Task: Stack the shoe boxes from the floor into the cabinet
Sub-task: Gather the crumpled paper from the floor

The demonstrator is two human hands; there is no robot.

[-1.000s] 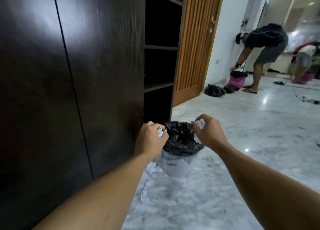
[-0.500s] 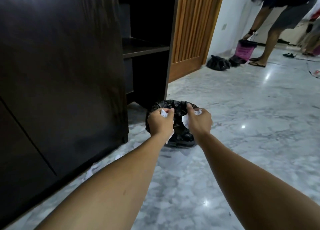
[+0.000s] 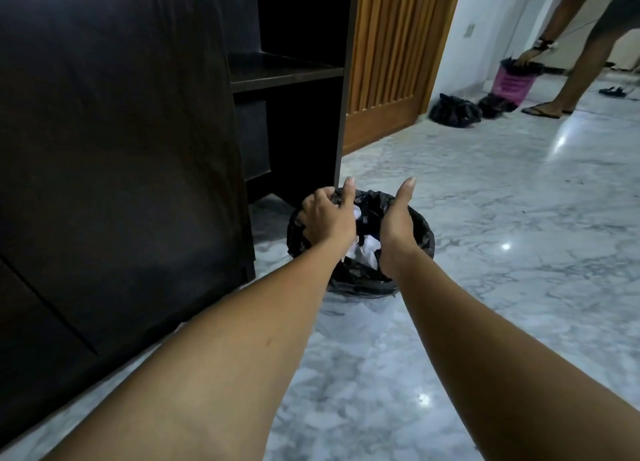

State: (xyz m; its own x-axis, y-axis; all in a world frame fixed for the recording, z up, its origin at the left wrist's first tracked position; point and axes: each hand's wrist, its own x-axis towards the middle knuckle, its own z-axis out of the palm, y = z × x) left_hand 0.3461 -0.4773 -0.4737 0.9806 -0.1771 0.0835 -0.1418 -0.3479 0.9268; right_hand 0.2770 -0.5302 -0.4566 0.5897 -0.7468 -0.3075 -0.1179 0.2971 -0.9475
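Note:
No shoe box is in view. The dark wood cabinet (image 3: 121, 131) fills the left side, and its open shelves (image 3: 284, 72) hold nothing I can see. Both my hands are over a small bin lined with a black bag (image 3: 420, 233) that stands on the floor at the cabinet's corner. My left hand (image 3: 327, 219) curls its fingers over the liner's left rim, thumb raised. My right hand (image 3: 398, 225) hangs inside the bin's mouth with the thumb straight up and nothing visible in it; its fingers point down out of sight. Crumpled white paper (image 3: 363, 252) lies inside the bin.
Grey marble floor (image 3: 485, 304) spreads to the right. A slatted wooden door (image 3: 391, 55) stands beyond the cabinet. Far right, another person (image 3: 585, 44) bends over a pink bin (image 3: 512, 84), with two tied black bags (image 3: 453, 110) on the floor nearby.
The view has dropped lower and closer to the bin. Both hands held crumpled white paper above the bin; now the paper lies inside it and the hands have opened over its rim.

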